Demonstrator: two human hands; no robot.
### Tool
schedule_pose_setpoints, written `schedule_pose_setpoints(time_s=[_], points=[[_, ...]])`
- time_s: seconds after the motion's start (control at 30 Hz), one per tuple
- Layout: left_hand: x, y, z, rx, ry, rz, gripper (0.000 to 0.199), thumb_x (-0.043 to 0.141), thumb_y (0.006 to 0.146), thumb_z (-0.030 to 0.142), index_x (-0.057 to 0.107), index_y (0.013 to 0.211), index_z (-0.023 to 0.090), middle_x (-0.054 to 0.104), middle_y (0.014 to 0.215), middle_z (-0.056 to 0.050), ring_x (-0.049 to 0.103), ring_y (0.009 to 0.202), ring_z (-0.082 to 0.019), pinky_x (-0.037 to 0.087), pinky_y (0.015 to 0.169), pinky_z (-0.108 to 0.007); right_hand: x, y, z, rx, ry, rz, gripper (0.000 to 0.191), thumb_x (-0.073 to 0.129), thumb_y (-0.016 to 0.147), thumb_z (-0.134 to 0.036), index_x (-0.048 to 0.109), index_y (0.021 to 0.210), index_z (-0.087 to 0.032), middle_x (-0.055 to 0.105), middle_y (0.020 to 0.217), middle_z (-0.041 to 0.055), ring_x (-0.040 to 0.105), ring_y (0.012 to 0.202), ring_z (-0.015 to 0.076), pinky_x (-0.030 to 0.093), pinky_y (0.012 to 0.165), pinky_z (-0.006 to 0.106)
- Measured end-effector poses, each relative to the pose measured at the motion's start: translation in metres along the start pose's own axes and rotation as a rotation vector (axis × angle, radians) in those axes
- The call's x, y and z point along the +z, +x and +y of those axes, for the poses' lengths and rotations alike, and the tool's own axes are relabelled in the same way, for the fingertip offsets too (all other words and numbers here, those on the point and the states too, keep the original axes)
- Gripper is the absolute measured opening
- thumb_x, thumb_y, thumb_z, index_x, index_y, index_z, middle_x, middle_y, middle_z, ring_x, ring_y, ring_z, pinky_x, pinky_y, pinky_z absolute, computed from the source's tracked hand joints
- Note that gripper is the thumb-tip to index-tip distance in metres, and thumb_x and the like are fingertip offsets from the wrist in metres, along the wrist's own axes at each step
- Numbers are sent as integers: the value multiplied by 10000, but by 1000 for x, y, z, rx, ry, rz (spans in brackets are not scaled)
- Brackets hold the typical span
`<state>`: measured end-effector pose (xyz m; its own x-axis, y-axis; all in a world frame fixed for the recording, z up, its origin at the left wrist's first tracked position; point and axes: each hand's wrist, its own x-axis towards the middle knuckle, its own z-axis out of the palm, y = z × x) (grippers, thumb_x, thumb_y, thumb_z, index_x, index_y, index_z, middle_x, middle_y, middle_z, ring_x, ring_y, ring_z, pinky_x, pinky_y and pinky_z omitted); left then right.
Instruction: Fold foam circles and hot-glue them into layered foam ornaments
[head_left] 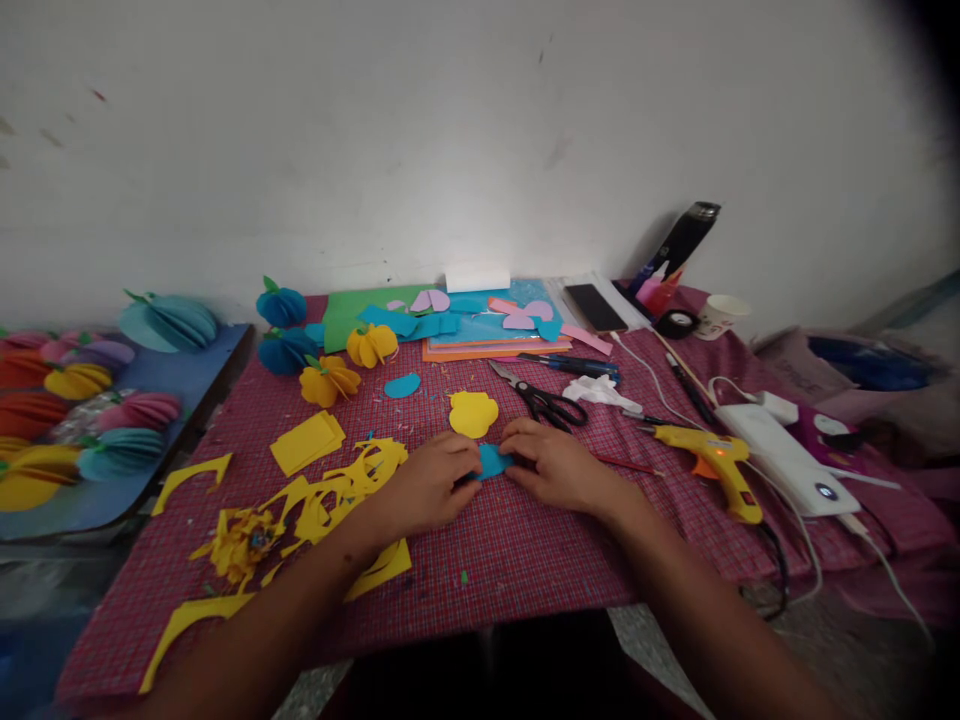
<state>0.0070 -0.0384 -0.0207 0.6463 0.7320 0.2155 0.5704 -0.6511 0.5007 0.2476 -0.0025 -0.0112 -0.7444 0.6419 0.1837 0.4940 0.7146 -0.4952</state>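
A red plaid-covered table [540, 570] spans the lower view; its middle is the clock's center. Yellow paper scraps [319, 515] sprawl between 8 and 9 o'clock. The wearer's left hand [431, 480] and right hand [559, 462] are slightly apart near the center. A yellow hot glue gun [712, 455] lies at 3 o'clock, dark-handled scissors [531, 393] at 1, yellow paper cutouts [472, 415] at 11. Smallest, at center, is a blue paper piece [493, 461], gripped at each end by the hands' fingers.
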Motion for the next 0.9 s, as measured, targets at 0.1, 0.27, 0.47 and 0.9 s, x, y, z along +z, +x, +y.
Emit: schedule_pose_setpoints(time_s=[0.1,0.27,0.47,0.9], points=[[0,0,0,1,-3,-1,98,573,925,186,645,991,199,635,1017,-55,582,1017,-207,469,951,-362,1,0,1,2,-3,0,153,625,883,-142,689,1012,-195,647,1071,78,628,998,215,518,904,374],[-1,0,0,-3,-13,0,113,572,925,188,654,1002,204,642,1025,-57,586,1015,-210,476,944,-370,2,0,2,-4,12,12,157,629,883,-146,681,1017,-209,638,1068,72,623,990,212,521,891,370],[-1,-1,0,-4,-36,21,108,585,924,198,659,1003,204,656,1046,-62,595,1034,-211,476,959,-371,2,0,2,-10,20,18,161,628,890,-151,669,1039,-199,635,1068,76,619,986,210,523,882,368],[-2,1,-7,-26,-95,88,167,501,978,198,669,981,201,703,990,-46,641,967,-181,506,904,-338,3,0,6,-48,25,38,182,576,927,-141,690,1058,-196,666,1063,86,639,982,208,538,893,379]])
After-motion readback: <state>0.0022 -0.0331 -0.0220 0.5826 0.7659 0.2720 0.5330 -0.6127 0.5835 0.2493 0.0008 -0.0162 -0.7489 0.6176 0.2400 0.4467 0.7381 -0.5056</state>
